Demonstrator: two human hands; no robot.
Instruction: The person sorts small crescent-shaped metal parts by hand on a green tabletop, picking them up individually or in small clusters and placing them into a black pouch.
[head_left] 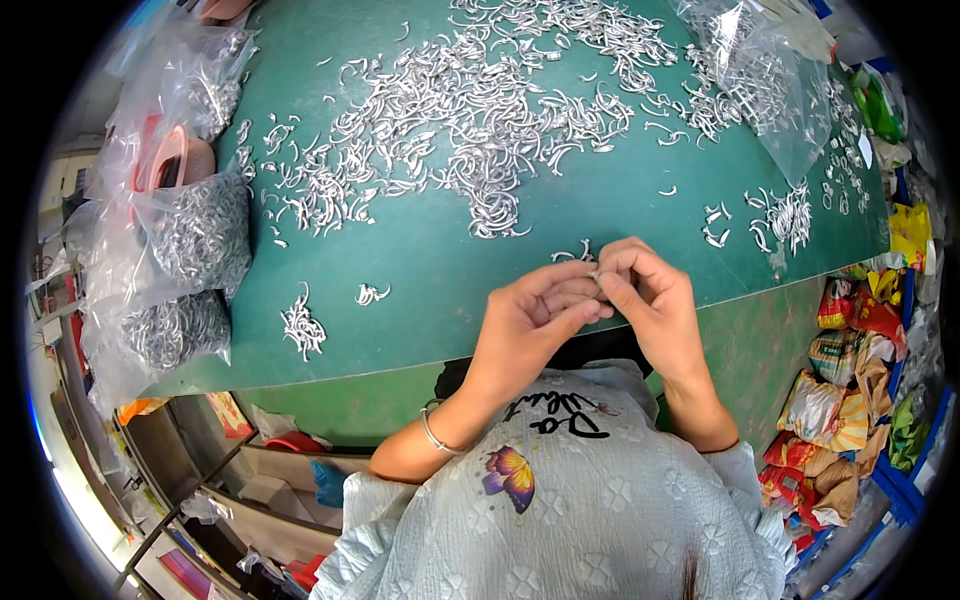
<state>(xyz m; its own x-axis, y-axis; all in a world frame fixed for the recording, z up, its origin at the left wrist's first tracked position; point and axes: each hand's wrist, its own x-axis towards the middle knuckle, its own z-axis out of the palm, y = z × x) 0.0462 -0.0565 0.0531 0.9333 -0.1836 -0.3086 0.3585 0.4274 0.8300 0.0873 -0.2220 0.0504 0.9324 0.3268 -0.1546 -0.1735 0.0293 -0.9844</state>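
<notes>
My left hand and my right hand meet just over the table's near edge. Both are closed, fingertips almost touching. A tiny greyish bit shows between the right thumb and forefinger, too small to name. The left fingers curl inward, and what they hold is hidden. Right behind my fingertips lie a few curved silver metal pieces on the green tabletop. Farther back spreads a big loose heap of the same curved pieces. Small clusters sit at the left and at the right.
Clear plastic bags full of silver parts line the left table edge, beside a pink container. Another clear bag of parts lies at the far right. Colourful packages fill a blue rack at the right; wooden shelving stands lower left.
</notes>
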